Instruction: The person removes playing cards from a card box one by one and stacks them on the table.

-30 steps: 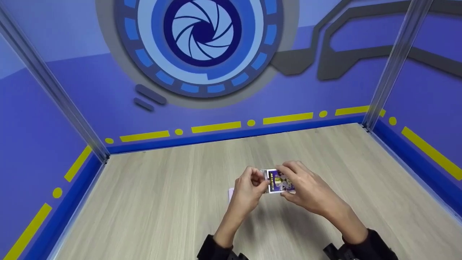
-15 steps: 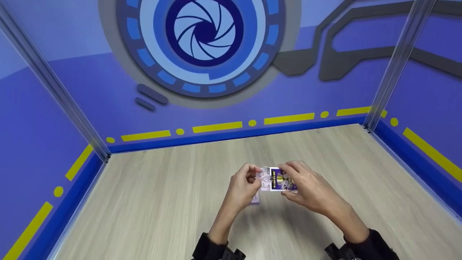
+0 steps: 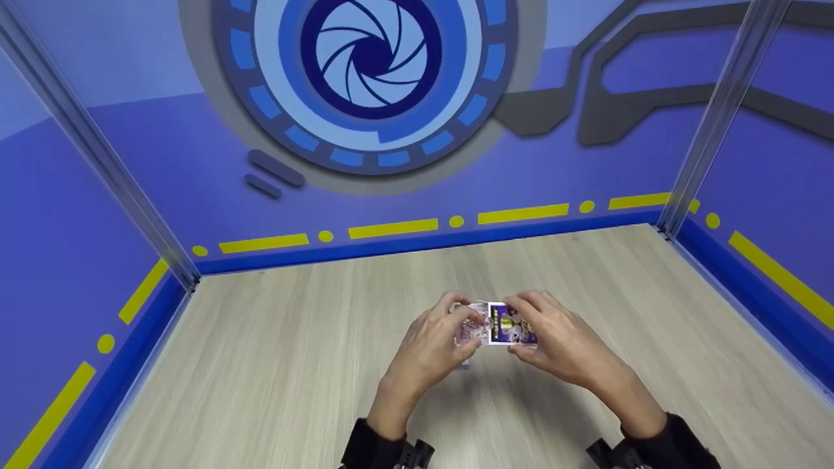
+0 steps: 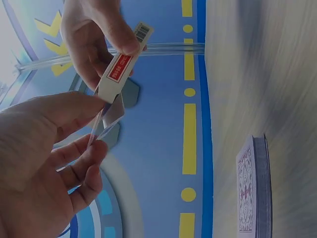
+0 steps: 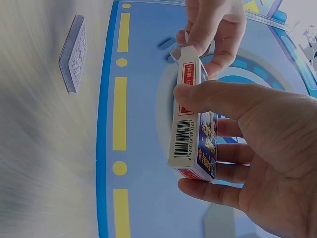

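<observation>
The table (image 3: 273, 365) carries a deck (image 5: 73, 53) of cards lying flat, under and just left of the hands. Above it, at the table's centre, the right hand (image 3: 560, 348) grips the card box (image 5: 190, 134) between thumb and curled fingers. At the box's 9 o'clock, the left hand (image 3: 433, 345) pinches a few cards (image 3: 470, 329) at its open flap. Judging by this, the cards are mostly out; boxing has barely begun.
</observation>
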A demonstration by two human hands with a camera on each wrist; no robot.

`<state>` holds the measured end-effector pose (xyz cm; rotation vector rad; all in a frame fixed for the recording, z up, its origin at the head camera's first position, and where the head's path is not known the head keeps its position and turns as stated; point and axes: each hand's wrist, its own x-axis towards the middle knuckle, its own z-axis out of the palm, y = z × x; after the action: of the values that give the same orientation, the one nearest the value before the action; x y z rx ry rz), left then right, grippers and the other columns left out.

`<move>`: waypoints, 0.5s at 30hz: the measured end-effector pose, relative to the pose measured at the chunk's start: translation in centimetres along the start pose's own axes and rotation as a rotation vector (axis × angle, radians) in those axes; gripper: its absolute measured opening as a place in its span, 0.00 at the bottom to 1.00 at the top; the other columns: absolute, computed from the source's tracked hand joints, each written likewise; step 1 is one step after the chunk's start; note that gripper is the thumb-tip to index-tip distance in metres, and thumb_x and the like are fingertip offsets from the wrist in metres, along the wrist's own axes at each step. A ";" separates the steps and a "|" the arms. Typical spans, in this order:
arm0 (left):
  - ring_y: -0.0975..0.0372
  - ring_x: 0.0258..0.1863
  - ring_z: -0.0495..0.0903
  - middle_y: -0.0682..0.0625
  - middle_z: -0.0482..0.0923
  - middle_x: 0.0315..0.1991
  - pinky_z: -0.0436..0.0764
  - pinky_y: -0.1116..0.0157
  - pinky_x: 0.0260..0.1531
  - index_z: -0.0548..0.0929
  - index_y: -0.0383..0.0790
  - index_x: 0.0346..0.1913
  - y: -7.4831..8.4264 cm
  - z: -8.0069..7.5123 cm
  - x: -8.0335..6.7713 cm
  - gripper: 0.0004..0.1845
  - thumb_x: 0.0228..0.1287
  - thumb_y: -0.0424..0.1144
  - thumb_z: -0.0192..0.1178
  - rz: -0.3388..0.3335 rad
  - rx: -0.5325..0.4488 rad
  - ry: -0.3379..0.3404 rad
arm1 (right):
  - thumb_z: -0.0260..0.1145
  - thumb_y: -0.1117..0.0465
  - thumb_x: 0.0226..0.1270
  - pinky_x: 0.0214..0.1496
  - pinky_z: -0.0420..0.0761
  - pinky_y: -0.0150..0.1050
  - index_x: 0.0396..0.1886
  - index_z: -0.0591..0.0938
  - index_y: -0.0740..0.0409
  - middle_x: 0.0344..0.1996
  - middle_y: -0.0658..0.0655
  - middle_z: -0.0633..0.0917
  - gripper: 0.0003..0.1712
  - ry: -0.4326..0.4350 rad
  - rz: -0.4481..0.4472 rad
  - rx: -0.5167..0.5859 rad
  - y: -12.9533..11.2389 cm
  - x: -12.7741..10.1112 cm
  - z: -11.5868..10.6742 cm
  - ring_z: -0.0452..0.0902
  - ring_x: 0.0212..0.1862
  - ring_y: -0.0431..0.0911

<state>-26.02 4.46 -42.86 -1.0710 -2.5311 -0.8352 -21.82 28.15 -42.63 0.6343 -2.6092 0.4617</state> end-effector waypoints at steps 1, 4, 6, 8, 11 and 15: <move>0.62 0.51 0.80 0.53 0.77 0.58 0.81 0.60 0.52 0.86 0.50 0.50 0.0 0.0 0.0 0.14 0.63 0.44 0.74 0.012 0.032 -0.003 | 0.84 0.57 0.53 0.47 0.83 0.46 0.65 0.78 0.61 0.56 0.58 0.80 0.40 -0.002 -0.002 -0.003 0.0 0.0 0.0 0.78 0.53 0.49; 0.61 0.56 0.78 0.53 0.76 0.59 0.78 0.58 0.57 0.85 0.51 0.51 -0.1 0.1 -0.1 0.18 0.60 0.46 0.77 0.051 0.107 0.003 | 0.84 0.57 0.53 0.48 0.83 0.46 0.65 0.78 0.61 0.57 0.58 0.80 0.40 -0.006 -0.005 -0.006 0.1 0.0 0.1 0.78 0.54 0.49; 0.60 0.59 0.76 0.52 0.76 0.60 0.76 0.58 0.60 0.84 0.51 0.51 -0.1 0.1 -0.1 0.20 0.57 0.47 0.78 0.075 0.142 0.009 | 0.84 0.57 0.53 0.48 0.83 0.47 0.65 0.78 0.61 0.56 0.58 0.80 0.40 -0.003 -0.014 -0.008 0.1 -0.1 0.2 0.78 0.54 0.49; 0.60 0.60 0.74 0.52 0.77 0.61 0.74 0.58 0.62 0.84 0.50 0.51 0.0 0.1 -0.1 0.21 0.56 0.47 0.79 0.091 0.163 0.014 | 0.84 0.57 0.52 0.47 0.83 0.47 0.64 0.79 0.61 0.56 0.58 0.81 0.39 0.003 -0.022 -0.011 0.1 -0.1 0.2 0.78 0.54 0.50; 0.59 0.60 0.74 0.52 0.78 0.60 0.74 0.59 0.61 0.85 0.51 0.51 0.0 0.2 0.0 0.21 0.56 0.47 0.79 0.106 0.182 0.022 | 0.84 0.58 0.52 0.47 0.83 0.48 0.64 0.79 0.61 0.55 0.58 0.81 0.39 0.008 -0.029 -0.011 0.2 0.0 0.2 0.78 0.54 0.50; 0.59 0.60 0.74 0.53 0.78 0.59 0.74 0.60 0.59 0.85 0.52 0.51 0.0 0.1 0.0 0.20 0.58 0.48 0.78 0.115 0.207 0.034 | 0.83 0.57 0.53 0.47 0.83 0.47 0.64 0.79 0.60 0.56 0.58 0.81 0.39 0.001 -0.020 -0.009 0.3 0.0 0.2 0.78 0.53 0.50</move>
<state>-26.08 4.54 -42.96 -1.1120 -2.4373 -0.5425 -22.02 28.29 -42.81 0.6560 -2.5999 0.4437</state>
